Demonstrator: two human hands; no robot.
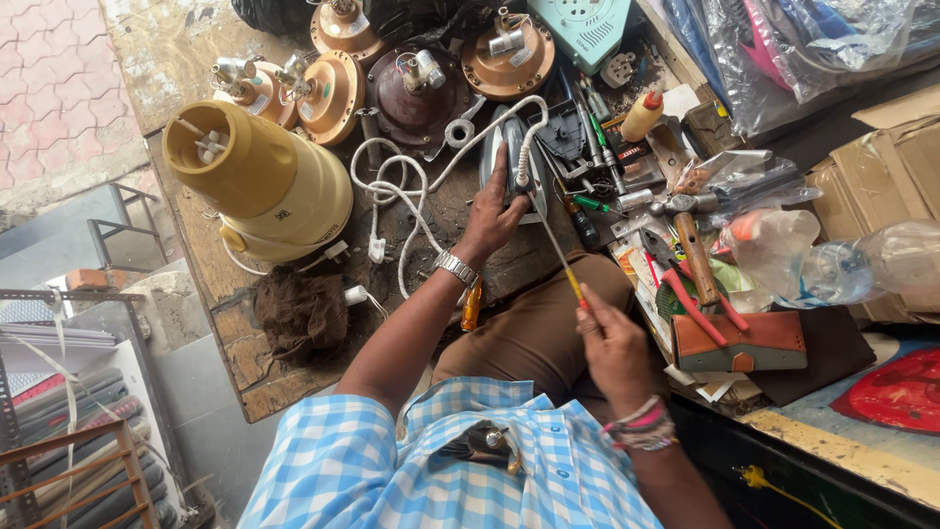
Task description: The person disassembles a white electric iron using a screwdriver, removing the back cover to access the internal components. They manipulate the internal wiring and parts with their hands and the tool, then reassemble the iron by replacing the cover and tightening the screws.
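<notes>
Cluttered wooden workbench [245, 343] beside a brick-paved floor, seen from above. Landmark: dark clothes iron [511, 157] lying flat near bench centre, white cord [411, 191] looping off its left side. Left hand [493, 217] spread over the iron's near end, fingers gripping the body, metal watch on the wrist. Right hand [615, 343] nearer the body than the iron, closed around the yellow handle of a screwdriver [558, 257], thin shaft angled up so the tip meets the iron's rear edge. Left of the iron: yellow mixer base [264, 186] on its side, brown rag [304, 313] below it. Beyond the iron: row of copper-coloured fan motors [421, 73]. Right of the iron: loose screwdrivers, hammer [690, 235], red-handled pliers [690, 304], brown pouch [739, 341], clear plastic bottle [832, 264]. Blue checked shirt at frame bottom.
</notes>
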